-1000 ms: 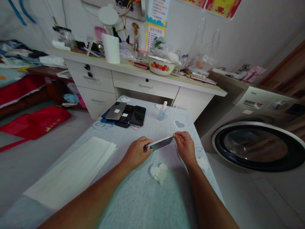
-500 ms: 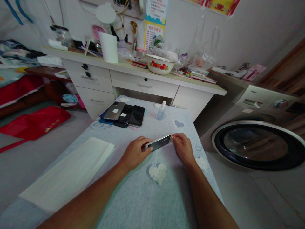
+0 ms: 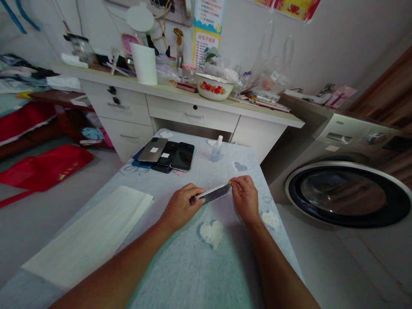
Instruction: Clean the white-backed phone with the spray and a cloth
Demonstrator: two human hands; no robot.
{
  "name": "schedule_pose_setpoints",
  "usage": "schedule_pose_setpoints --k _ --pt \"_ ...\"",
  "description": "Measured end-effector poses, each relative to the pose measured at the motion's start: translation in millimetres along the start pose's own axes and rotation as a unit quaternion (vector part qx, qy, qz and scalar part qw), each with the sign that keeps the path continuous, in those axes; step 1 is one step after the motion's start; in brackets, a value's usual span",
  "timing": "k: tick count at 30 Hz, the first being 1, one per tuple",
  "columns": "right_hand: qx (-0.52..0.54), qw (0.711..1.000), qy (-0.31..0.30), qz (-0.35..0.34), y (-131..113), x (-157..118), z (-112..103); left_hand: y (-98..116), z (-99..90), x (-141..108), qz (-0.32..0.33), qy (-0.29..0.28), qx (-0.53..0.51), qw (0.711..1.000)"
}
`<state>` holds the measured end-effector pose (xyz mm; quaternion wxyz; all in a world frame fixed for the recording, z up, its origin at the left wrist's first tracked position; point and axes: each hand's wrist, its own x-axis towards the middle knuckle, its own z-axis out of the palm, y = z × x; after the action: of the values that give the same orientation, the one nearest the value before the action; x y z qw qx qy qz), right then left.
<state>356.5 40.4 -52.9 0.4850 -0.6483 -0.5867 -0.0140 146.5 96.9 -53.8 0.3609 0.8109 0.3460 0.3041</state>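
A smartphone (image 3: pixel 215 194) is held tilted on its long edge just above the table, its dark glossy face towards me and a pale rim along its upper side. My left hand (image 3: pixel 184 205) is closed around the phone's left end, thumb in front and fingers behind. At the opposite end, my right hand (image 3: pixel 245 198) pinches the phone's upper right corner with fingers curled. Whether something thin lies between those fingertips is hidden. Beyond the hands stand a small clear spray bottle (image 3: pixel 216 150) with a white cap and a pile of several phones (image 3: pixel 183 156).
Folded whitish paper (image 3: pixel 93 234) lies at the table's left. A white desk (image 3: pixel 193 116) carries an enamel bowl (image 3: pixel 214 88) and a white canister (image 3: pixel 144 64). On the right stands a washing machine (image 3: pixel 341 128); a red bag (image 3: pixel 48 167) lies on the floor at left.
The phone has tipped so its face shows narrower and its upper rim shows more. My right hand has shifted slightly up and left, still at the phone's right end.
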Motion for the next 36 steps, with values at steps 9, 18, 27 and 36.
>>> schedule_pose_setpoints --k 9,18,27,36 --pt "-0.064 0.994 -0.045 -0.079 -25.9 -10.6 7.3 2.6 0.0 1.0 0.0 0.003 -0.001 1.0" --pt "-0.054 0.985 -0.061 -0.15 -43.1 -20.3 21.0 2.0 0.3 1.5 0.002 0.004 -0.004 1.0" --pt "-0.05 0.976 -0.111 -0.179 -62.8 -26.4 25.2 -1.0 1.0 1.0 0.007 0.007 -0.019 1.0" --pt "-0.066 0.974 -0.105 -0.19 -54.2 -19.9 19.6 1.7 0.4 1.6 0.001 0.002 -0.003 1.0"
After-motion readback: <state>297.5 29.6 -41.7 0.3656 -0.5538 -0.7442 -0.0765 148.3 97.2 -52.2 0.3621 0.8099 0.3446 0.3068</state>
